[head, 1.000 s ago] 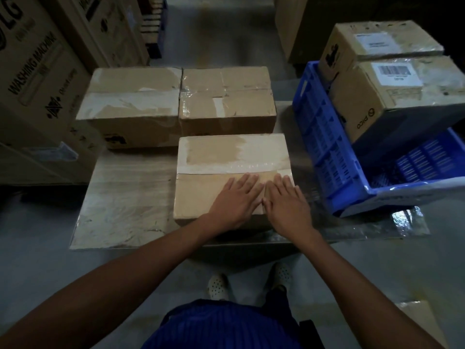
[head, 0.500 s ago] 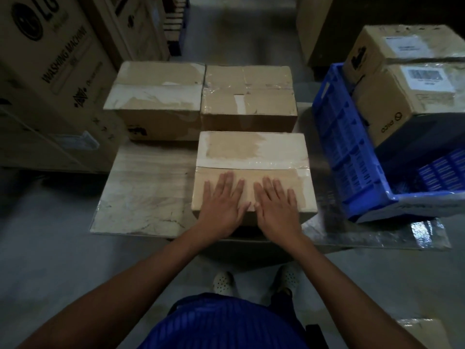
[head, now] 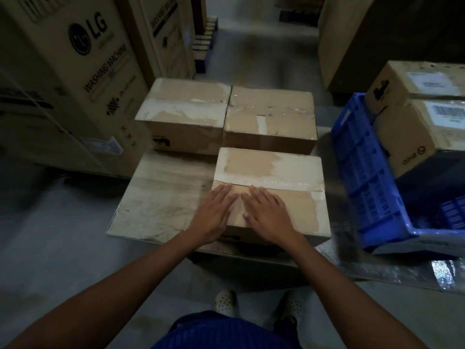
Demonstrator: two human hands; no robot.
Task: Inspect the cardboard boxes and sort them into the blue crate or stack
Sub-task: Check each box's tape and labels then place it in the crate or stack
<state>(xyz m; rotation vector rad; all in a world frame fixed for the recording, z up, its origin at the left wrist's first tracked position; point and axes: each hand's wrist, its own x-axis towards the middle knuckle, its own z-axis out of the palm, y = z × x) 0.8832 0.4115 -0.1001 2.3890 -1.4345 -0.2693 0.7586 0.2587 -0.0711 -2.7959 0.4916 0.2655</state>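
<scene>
A taped cardboard box (head: 271,172) lies at the front of a low platform (head: 161,200). My left hand (head: 214,215) and my right hand (head: 266,212) rest flat on its near top flap, fingers straight, side by side. Behind it two more cardboard boxes stand side by side, the left box (head: 183,114) and the right box (head: 270,114). To the right a blue crate (head: 364,177) is tilted, with two labelled boxes in it, the nearer box (head: 407,137) and the farther box (head: 412,81).
Tall washing machine cartons (head: 75,79) stand at the left. Another large carton (head: 352,39) rises at the back right. An aisle of grey floor (head: 256,49) runs away behind the boxes. Shiny plastic sheet (head: 392,270) lies under the crate. My feet (head: 226,301) are just before the platform.
Both hands have slid leftwards across the near flap of the front box, staying flat. The camera has shifted, so the scene sits further right.
</scene>
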